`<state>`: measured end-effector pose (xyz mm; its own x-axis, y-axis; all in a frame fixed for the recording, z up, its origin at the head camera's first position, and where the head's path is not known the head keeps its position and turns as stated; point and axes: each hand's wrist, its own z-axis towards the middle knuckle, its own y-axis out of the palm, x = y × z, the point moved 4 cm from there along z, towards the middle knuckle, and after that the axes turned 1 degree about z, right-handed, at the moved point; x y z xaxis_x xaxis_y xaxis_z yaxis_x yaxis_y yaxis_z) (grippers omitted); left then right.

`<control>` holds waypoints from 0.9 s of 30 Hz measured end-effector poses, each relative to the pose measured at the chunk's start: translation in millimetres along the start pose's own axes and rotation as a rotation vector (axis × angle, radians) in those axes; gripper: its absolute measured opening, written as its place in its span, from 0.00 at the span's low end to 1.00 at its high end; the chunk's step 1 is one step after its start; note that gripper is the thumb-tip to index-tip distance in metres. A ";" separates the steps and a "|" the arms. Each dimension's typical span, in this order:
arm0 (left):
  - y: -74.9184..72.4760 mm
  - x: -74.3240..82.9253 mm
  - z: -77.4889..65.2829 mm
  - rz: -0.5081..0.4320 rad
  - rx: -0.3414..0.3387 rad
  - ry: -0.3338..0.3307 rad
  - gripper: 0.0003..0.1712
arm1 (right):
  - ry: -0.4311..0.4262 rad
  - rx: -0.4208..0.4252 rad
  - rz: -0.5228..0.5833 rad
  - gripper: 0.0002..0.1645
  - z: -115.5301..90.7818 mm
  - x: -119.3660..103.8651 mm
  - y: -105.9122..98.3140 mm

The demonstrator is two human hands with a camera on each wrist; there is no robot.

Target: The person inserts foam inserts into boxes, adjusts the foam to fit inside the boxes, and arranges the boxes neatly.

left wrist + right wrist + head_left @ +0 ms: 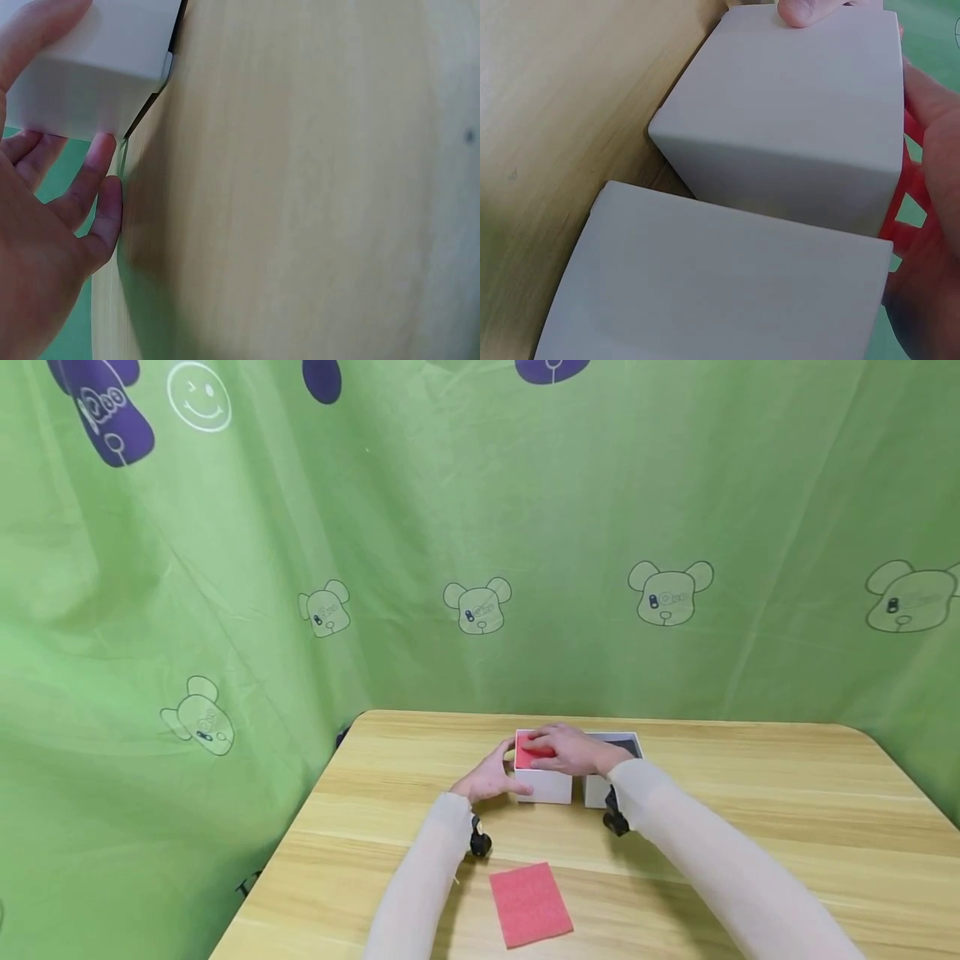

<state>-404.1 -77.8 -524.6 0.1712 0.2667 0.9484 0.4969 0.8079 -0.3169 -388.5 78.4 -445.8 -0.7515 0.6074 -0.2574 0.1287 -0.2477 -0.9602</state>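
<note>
My left hand [487,778] holds a small white box [545,786] at its left side, thumb on the front face and fingers around the side. Over the top of this box is my right hand [572,750], its fingers spread and touching a red cloth-like sheet [527,758] that lies inside near the rim. In the right wrist view, a bit of red shows between those fingers and the box's top edge. A second white box [596,792] with something dark inside [628,746] stands just to the right, partly hidden beneath my right wrist.
A loose red square [531,906] of felt-like cloth lies flat on the wooden table [750,818], between my forearms. Behind the table's far edge hangs a green curtain [570,652] with bear drawings. Both wrists carry small black devices.
</note>
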 end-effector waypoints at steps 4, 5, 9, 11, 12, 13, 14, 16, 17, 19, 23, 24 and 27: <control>1.1 -1.0 1.5 -0.019 -0.008 0.005 0.58 | -0.002 -0.005 -0.023 0.28 0.2 0.5 1.0; 1.3 -0.8 1.5 -0.021 -0.008 0.005 0.58 | -0.006 -0.005 -0.036 0.28 0.3 0.6 1.3; 1.9 0.4 0.0 -0.016 -0.003 -0.003 0.58 | -0.005 -0.007 -0.041 0.27 -0.2 1.3 1.9; 1.5 1.5 -1.4 -0.004 0.000 -0.009 0.58 | 0.007 -0.007 -0.035 0.27 -1.4 2.0 1.0; 1.2 1.8 -2.0 0.001 0.002 -0.011 0.58 | 0.017 -0.009 -0.031 0.27 -2.4 2.6 0.3; 0.7 1.7 -2.2 0.001 0.004 -0.010 0.58 | 0.025 -0.011 -0.030 0.28 -3.2 3.0 -0.6; 0.3 1.6 -2.4 0.001 0.006 -0.009 0.58 | 0.037 -0.015 -0.026 0.28 -4.2 3.8 -1.7; -1.0 0.6 -2.0 0.001 0.007 -0.013 0.58 | 0.053 -0.016 -0.026 0.28 -6.2 5.1 -4.0; -1.4 0.1 -1.7 0.000 0.007 -0.013 0.58 | 0.055 -0.015 -0.029 0.28 -7.0 5.6 -5.0; -2.2 -0.9 -0.9 -0.005 0.007 -0.016 0.59 | 0.057 -0.015 -0.037 0.28 -8.6 6.9 -6.6; -1.5 0.2 -1.1 -0.003 0.005 -0.014 0.59 | 0.065 -0.020 -0.057 0.26 -11.1 9.8 -6.7; -0.7 0.8 -1.3 -0.007 0.004 -0.012 0.59 | 0.067 -0.023 -0.060 0.26 -12.0 10.6 -6.1; 1.3 2.5 -1.8 -0.013 0.001 -0.004 0.59 | 0.075 -0.027 -0.067 0.26 -13.5 13.4 -4.1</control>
<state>-401.5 -77.0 -522.7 0.1612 0.2585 0.9525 0.4978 0.8120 -0.3046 -390.4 97.8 -446.8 -0.7083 0.6772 -0.1992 0.0983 -0.1848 -0.9778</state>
